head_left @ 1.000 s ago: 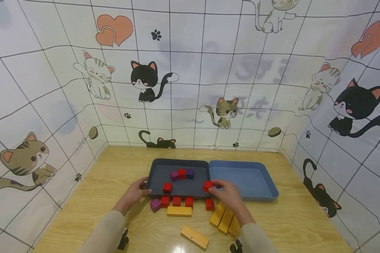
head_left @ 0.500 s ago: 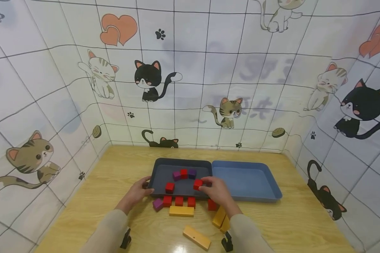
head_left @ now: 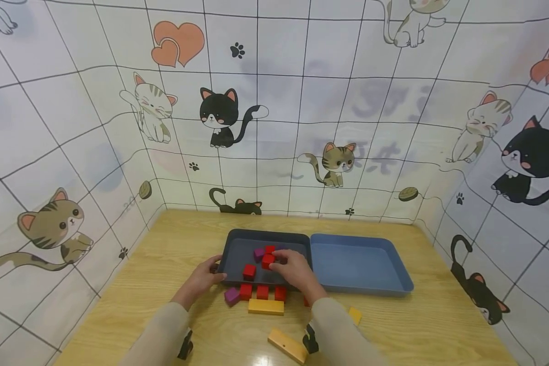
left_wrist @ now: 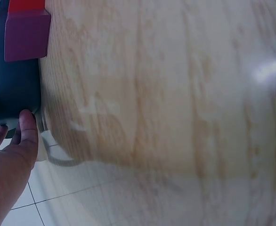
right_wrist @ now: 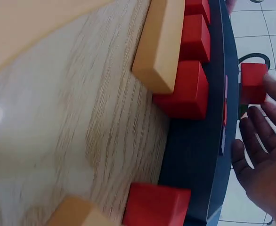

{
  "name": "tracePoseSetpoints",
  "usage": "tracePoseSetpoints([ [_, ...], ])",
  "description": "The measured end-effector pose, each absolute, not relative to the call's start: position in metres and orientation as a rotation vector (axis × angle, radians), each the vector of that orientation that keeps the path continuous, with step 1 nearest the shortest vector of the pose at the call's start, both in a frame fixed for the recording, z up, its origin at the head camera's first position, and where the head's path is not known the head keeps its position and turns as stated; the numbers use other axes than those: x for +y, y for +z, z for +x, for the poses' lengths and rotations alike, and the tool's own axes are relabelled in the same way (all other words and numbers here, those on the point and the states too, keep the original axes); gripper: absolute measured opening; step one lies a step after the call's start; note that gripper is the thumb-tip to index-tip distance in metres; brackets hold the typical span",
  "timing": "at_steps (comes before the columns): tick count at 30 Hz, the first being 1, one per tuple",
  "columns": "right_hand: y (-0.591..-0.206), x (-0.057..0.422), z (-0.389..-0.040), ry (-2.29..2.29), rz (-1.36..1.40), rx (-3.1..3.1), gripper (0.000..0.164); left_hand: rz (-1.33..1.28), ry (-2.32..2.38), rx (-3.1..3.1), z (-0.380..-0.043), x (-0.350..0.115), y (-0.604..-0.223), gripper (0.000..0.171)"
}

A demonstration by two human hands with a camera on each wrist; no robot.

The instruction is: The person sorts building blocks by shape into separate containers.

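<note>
A shallow dark grey tray (head_left: pixel 234 249) lies on the table. My left hand (head_left: pixel 203 278) grips its left end, thumb and fingers at the rim, as the left wrist view also shows. Over the tray's middle, my right hand (head_left: pixel 295 269) pinches a red cube (head_left: pixel 268 262) between thumb and fingers; this cube (right_wrist: pixel 253 84) shows raised above the rim in the right wrist view. Inside the tray sit another red cube (head_left: pixel 249 272) near the front, and behind it a purple cube (head_left: pixel 258 254) beside a red cube (head_left: pixel 270 249). A dark purple cube is mostly hidden by my fingers.
A blue tray (head_left: pixel 359 264) adjoins on the right. Along the dark tray's front stand a purple cube (head_left: pixel 232 296) and several red cubes (head_left: pixel 263 292). Nearer lie a yellow block (head_left: pixel 266 307) and another yellow block (head_left: pixel 287 345). My right sleeve mostly covers further yellow blocks (head_left: pixel 355 315).
My right hand has carried the red cube leftward from the dark tray's right edge to above its middle. My left hand stays at the tray's left end. The head view has shifted slightly.
</note>
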State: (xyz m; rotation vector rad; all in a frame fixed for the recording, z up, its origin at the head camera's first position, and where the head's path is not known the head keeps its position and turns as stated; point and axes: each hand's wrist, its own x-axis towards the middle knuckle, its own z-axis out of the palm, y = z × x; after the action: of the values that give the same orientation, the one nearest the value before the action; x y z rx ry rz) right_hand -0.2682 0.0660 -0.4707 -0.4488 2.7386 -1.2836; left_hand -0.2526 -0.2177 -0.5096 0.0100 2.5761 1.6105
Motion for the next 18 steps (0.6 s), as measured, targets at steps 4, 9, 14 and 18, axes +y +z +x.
tracePoseSetpoints([
  [4,-0.472,0.061,-0.268,-1.251,-0.479,2.734,0.051,0.017,1.618,2.577,-0.252,-0.217,-0.51,0.06],
  [9,-0.473,0.068,-0.264,-1.252,-0.499,2.764,0.045,0.011,1.613,2.587,-0.251,-0.216,-0.508,0.06],
  [14,-0.472,0.076,-0.262,-1.276,-0.496,2.768,0.042,-0.001,1.61,2.588,-0.249,-0.215,-0.507,0.06],
  [18,-0.47,0.081,-0.259,-1.311,-0.459,2.753,0.042,-0.001,1.615,2.582,-0.249,-0.215,-0.508,0.06],
])
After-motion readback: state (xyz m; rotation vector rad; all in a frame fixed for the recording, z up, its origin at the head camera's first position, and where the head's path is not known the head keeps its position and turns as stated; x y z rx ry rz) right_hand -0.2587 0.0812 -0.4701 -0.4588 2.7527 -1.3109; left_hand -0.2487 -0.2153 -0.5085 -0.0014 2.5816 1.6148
